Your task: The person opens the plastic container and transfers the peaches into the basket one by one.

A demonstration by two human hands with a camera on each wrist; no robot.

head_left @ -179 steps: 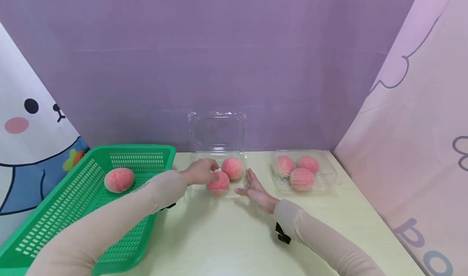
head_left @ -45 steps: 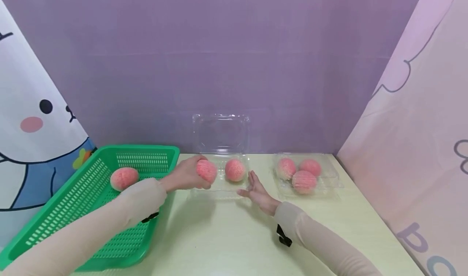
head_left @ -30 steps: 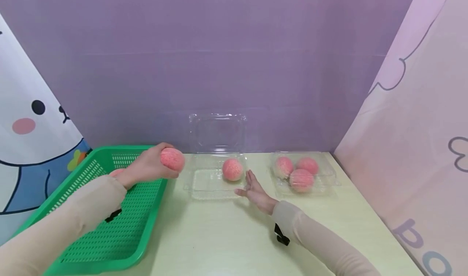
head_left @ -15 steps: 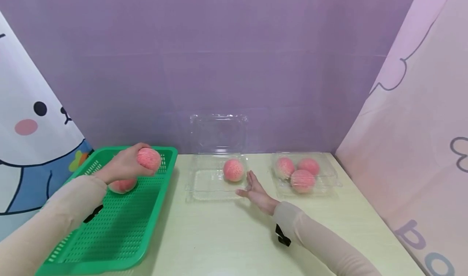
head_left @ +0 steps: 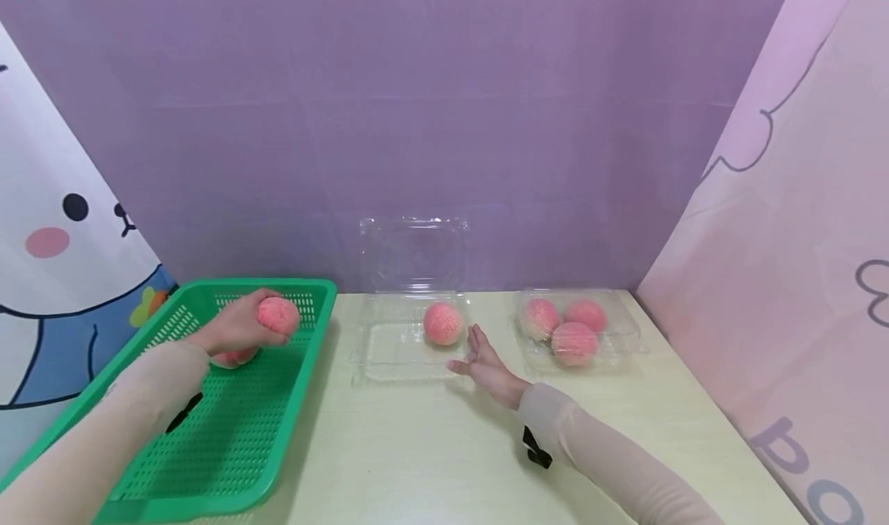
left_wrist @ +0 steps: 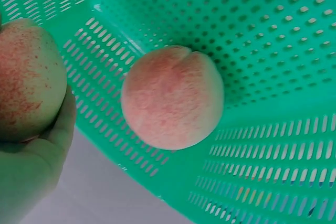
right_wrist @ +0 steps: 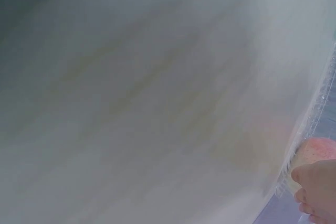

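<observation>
My left hand [head_left: 234,326] grips a pink peach [head_left: 279,316] inside the far end of the green basket [head_left: 283,440]. Under that hand, partly hidden, another peach [left_wrist: 172,98] lies against the basket wall. A clear plastic clamshell box [head_left: 394,346] stands in the middle of the table with its lid raised. One peach [head_left: 443,323] sits in the right part of its tray. Beside the tray's right edge rests my right hand [head_left: 490,369], fingers extended and holding nothing. In the right wrist view, a pale sleeve hides most of the scene.
To the right, a second clear clamshell box [head_left: 621,336] with its lid down contains three peaches. A purple cloth backdrop [head_left: 444,123] rises behind the table [head_left: 403,448]. Printed panels flank both sides.
My left hand has taken a peach out of the middle box and carried it left into the basket, lowering slightly over the last half second. The right hand stays in place.
</observation>
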